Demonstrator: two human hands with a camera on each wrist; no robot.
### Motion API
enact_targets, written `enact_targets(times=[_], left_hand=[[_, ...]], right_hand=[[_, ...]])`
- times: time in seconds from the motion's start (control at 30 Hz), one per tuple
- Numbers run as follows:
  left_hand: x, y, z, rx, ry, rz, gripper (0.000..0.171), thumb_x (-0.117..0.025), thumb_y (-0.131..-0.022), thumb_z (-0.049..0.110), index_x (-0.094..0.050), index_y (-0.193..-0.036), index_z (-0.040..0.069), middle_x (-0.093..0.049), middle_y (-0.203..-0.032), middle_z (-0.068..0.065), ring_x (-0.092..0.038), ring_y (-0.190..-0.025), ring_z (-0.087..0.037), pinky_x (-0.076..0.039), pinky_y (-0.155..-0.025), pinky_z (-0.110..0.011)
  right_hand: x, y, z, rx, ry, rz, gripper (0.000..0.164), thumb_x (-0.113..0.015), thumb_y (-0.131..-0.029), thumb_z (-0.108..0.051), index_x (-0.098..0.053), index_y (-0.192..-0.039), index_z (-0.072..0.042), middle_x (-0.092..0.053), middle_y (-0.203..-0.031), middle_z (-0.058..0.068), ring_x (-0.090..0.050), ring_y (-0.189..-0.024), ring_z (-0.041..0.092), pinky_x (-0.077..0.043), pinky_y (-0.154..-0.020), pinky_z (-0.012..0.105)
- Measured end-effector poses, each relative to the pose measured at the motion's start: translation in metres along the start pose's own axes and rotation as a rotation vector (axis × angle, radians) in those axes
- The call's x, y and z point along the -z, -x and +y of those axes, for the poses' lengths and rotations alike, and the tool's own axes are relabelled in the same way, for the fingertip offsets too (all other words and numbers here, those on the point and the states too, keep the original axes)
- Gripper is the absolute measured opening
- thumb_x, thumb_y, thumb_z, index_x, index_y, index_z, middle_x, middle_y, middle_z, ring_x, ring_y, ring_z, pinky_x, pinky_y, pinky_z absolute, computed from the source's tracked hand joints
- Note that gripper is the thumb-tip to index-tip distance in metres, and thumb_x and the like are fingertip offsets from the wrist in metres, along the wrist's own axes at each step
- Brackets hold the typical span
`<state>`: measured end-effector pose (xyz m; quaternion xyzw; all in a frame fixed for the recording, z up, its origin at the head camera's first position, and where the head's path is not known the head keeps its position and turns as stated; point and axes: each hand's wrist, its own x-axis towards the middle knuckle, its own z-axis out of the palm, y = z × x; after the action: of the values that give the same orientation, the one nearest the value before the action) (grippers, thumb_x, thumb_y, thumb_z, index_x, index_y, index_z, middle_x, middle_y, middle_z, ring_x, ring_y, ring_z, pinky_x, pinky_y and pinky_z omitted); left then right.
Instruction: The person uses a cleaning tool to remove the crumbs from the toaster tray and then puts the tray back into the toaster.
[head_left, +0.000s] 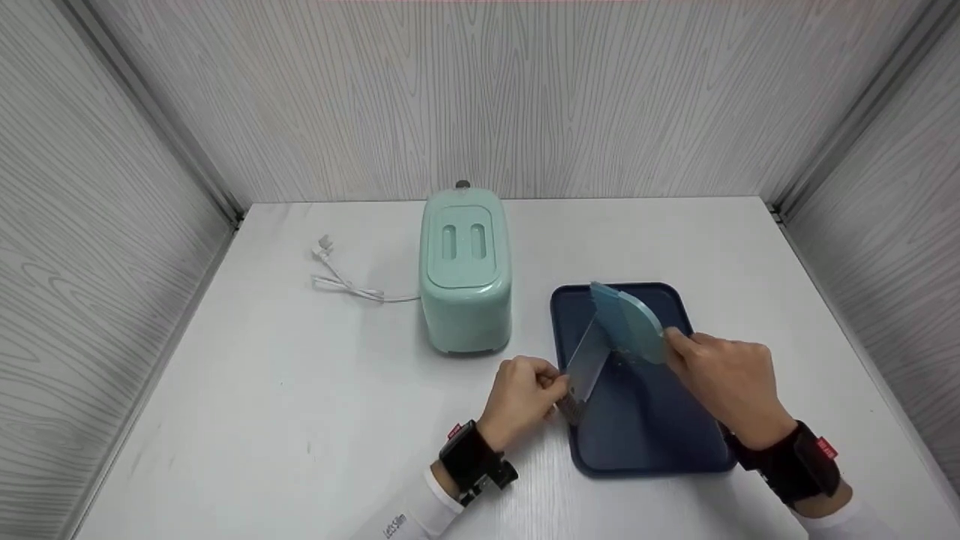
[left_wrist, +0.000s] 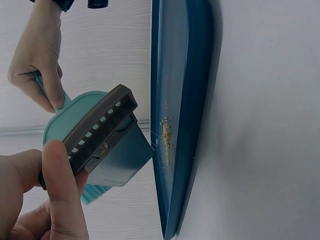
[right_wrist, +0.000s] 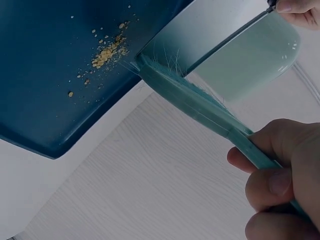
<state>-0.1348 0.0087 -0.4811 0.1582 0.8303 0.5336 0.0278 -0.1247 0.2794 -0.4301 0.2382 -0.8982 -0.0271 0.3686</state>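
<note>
My left hand (head_left: 519, 397) pinches the dark grey end of a metal crumb tray (head_left: 588, 366), which tilts down over a dark blue tray (head_left: 645, 451). My right hand (head_left: 726, 381) grips the handle of a teal brush (right_wrist: 187, 102). The brush's bristles (right_wrist: 170, 74) lie against the lower end of the metal plate, in the right wrist view. Golden crumbs (right_wrist: 107, 54) are heaped on the blue tray below that end, with smaller bits scattered round them. A row of small slots in the crumb tray's grey grip (left_wrist: 95, 129) faces the left wrist camera.
A mint-green toaster (head_left: 466, 319) stands left of the blue tray, its top covered by a lid with two oval recesses. Its white cord and plug (head_left: 349, 285) lie on the white table (head_left: 262, 420). Wood-grain panels (head_left: 465, 97) enclose the back and sides.
</note>
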Motion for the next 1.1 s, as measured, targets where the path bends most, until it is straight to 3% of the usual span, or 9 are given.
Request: enact_targets(times=[0.13, 0.27, 0.33, 0.43, 0.57, 0.67, 0.77, 0.93, 1.1], left_hand=[[0.000, -0.001, -0.002, 0.005, -0.007, 0.004, 0.014, -0.068, -0.087, 0.014, -0.074, -0.076, 0.009, -0.068, -0.059, -0.001, -0.053, -0.039, 0.002, -0.045, -0.040, -0.018], [0.000, -0.002, -0.004, 0.012, 0.003, 0.001, 0.015, -0.068, -0.088, 0.015, -0.074, -0.076, 0.009, -0.068, -0.059, -0.003, -0.053, -0.039, 0.001, -0.044, -0.039, -0.018], [0.001, -0.002, -0.004, 0.021, 0.009, -0.002, 0.016, -0.068, -0.088, 0.015, -0.074, -0.076, 0.008, -0.068, -0.059, -0.004, -0.053, -0.039, 0.001, -0.044, -0.040, -0.018], [0.001, -0.002, -0.003, 0.033, 0.020, -0.004, 0.016, -0.068, -0.089, 0.015, -0.074, -0.076, 0.007, -0.068, -0.060, -0.005, -0.053, -0.040, 0.001, -0.045, -0.040, -0.018], [0.001, -0.002, -0.003, 0.038, 0.028, -0.006, 0.015, -0.068, -0.089, 0.015, -0.074, -0.077, 0.007, -0.068, -0.061, -0.005, -0.053, -0.040, 0.000, -0.046, -0.040, -0.019], [0.002, -0.002, -0.003, 0.033, 0.028, -0.009, 0.016, -0.067, -0.089, 0.015, -0.073, -0.077, 0.007, -0.069, -0.061, -0.006, -0.054, -0.040, 0.000, -0.046, -0.040, -0.020], [0.002, -0.002, -0.003, 0.035, 0.030, -0.016, 0.017, -0.067, -0.090, 0.017, -0.073, -0.077, 0.008, -0.070, -0.062, -0.008, -0.055, -0.040, 0.000, -0.047, -0.041, -0.020], [0.002, -0.002, -0.004, 0.038, 0.032, -0.026, 0.017, -0.066, -0.090, 0.018, -0.074, -0.078, 0.009, -0.071, -0.063, -0.011, -0.055, -0.041, 0.000, -0.046, -0.043, -0.018], [0.001, -0.002, -0.003, 0.024, 0.026, -0.024, 0.017, -0.067, -0.090, 0.018, -0.074, -0.078, 0.008, -0.069, -0.061, -0.007, -0.054, -0.041, 0.001, -0.047, -0.042, -0.019]], right_hand=[[0.005, 0.003, 0.013, -0.115, -0.102, -0.080, 0.015, -0.078, -0.078, -0.017, -0.076, -0.093, -0.015, -0.059, -0.052, 0.000, -0.035, -0.038, 0.006, -0.013, -0.038, 0.019], [0.008, 0.009, 0.029, -0.267, -0.276, -0.133, 0.017, -0.075, -0.082, -0.019, -0.078, -0.098, -0.015, -0.073, -0.066, 0.004, -0.052, -0.046, 0.009, -0.020, -0.038, 0.018], [0.008, 0.013, 0.036, -0.327, -0.374, -0.148, 0.017, -0.075, -0.083, -0.018, -0.078, -0.098, -0.013, -0.073, -0.068, 0.004, -0.049, -0.048, 0.003, -0.024, -0.039, 0.018], [0.008, 0.018, 0.042, -0.390, -0.511, -0.181, 0.015, -0.076, -0.084, -0.019, -0.078, -0.097, -0.011, -0.064, -0.055, -0.001, -0.038, -0.048, -0.005, -0.025, -0.042, 0.016], [0.008, 0.019, 0.044, -0.431, -0.662, -0.235, 0.014, -0.077, -0.083, -0.022, -0.079, -0.095, -0.015, -0.055, -0.049, -0.008, -0.037, -0.047, -0.004, -0.032, -0.049, 0.009], [0.008, 0.017, 0.042, -0.442, -0.739, -0.271, 0.013, -0.078, -0.083, -0.022, -0.079, -0.095, -0.017, -0.072, -0.067, -0.006, -0.046, -0.051, -0.001, -0.041, -0.059, 0.005], [0.007, 0.014, 0.040, -0.429, -0.769, -0.316, 0.014, -0.077, -0.083, -0.023, -0.079, -0.095, -0.017, -0.078, -0.085, 0.001, -0.053, -0.055, -0.003, -0.045, -0.064, 0.004], [0.000, 0.009, 0.039, -0.362, -0.788, -0.390, 0.017, -0.075, -0.085, -0.028, -0.079, -0.098, -0.017, -0.075, -0.076, -0.004, -0.047, -0.052, -0.006, -0.046, -0.066, 0.005], [-0.008, 0.004, 0.040, -0.295, -0.850, -0.435, 0.016, -0.073, -0.086, -0.027, -0.078, -0.100, -0.020, -0.077, -0.086, -0.006, -0.057, -0.058, -0.003, -0.049, -0.067, 0.008]])
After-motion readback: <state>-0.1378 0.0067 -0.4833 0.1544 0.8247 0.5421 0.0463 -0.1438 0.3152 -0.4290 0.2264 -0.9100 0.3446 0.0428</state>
